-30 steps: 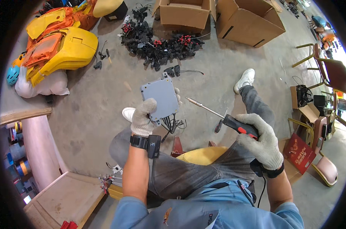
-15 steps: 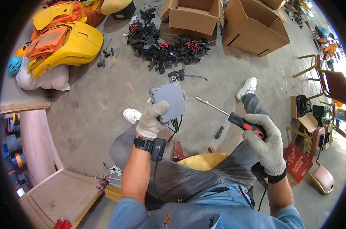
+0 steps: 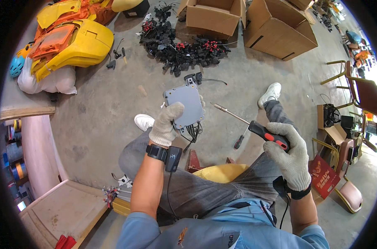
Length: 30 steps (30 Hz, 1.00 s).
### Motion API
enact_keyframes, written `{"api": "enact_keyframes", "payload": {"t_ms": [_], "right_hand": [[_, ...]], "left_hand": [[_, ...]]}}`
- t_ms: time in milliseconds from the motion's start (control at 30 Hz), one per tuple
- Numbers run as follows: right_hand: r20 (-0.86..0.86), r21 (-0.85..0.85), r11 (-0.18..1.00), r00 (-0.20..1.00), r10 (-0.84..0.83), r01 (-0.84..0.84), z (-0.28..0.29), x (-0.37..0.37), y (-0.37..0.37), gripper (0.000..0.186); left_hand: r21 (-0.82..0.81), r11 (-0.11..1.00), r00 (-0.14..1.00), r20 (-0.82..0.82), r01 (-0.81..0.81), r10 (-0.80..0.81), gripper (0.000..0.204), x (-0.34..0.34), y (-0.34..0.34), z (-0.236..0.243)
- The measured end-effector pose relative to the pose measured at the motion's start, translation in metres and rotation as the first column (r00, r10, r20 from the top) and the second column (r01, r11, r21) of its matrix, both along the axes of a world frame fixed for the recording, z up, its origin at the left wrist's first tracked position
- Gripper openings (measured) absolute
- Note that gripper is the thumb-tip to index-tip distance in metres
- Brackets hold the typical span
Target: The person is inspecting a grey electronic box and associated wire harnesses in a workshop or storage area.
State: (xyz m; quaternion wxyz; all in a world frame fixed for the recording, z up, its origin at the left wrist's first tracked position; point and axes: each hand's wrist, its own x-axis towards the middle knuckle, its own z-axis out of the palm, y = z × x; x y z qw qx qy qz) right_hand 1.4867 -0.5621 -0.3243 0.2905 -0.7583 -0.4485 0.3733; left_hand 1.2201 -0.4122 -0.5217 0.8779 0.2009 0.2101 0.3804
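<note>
There are two hands, each in one pale knitted glove and with one black band at the wrist. The grip of the left hand [image 3: 167,123] is closed on one grey flat box [image 3: 188,104] at its lower left side, with the thumb over the face; this box is in the air, above the floor [image 3: 101,124]. Some dark cables [image 3: 193,132], which I cannot count, hang at its lower edge. The grip of the right hand [image 3: 286,151] is closed around the black and red handle of one held screwdriver [image 3: 262,131]; its tip points toward the box but is apart from it. One second screwdriver [image 3: 240,141] lies on the floor between the two legs. Farther ahead there is one heap of black parts [image 3: 180,52], too many for counting, and at least two open cardboard boxes [image 3: 275,35].
</note>
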Motion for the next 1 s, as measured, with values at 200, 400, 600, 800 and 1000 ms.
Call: {"api": "enact_keyframes", "payload": {"t_ms": [200,400,600,800,1000], "right_hand": [[0.027,0.034,0.999,0.999,0.034,-0.035,0.001,-0.001,-0.002,0.038],[0.002,0.006,1.0,1.0,0.011,-0.011,0.004,-0.004,-0.002,0.038],[-0.007,-0.033,0.999,1.0,-0.001,0.0,0.003,-0.006,-0.003,0.039],[-0.021,-0.004,1.0,1.0,0.004,-0.004,0.003,-0.009,-0.005,0.037],[-0.022,-0.017,1.0,1.0,0.009,-0.01,0.001,-0.009,-0.008,0.037]], "left_hand": [[0.018,1.0,0.997,-0.081,-0.011,0.013,0.082,-0.001,0.0,-0.001],[-0.002,1.0,0.998,-0.062,-0.026,0.026,0.08,-0.001,0.001,-0.008],[0.02,0.999,0.998,-0.051,-0.048,0.049,0.069,0.0,-0.001,-0.004],[-0.014,0.999,0.998,-0.057,-0.034,0.033,0.066,0.0,-0.001,-0.009],[0.002,0.999,0.997,-0.072,0.033,-0.033,0.078,-0.004,0.001,-0.02]]}}
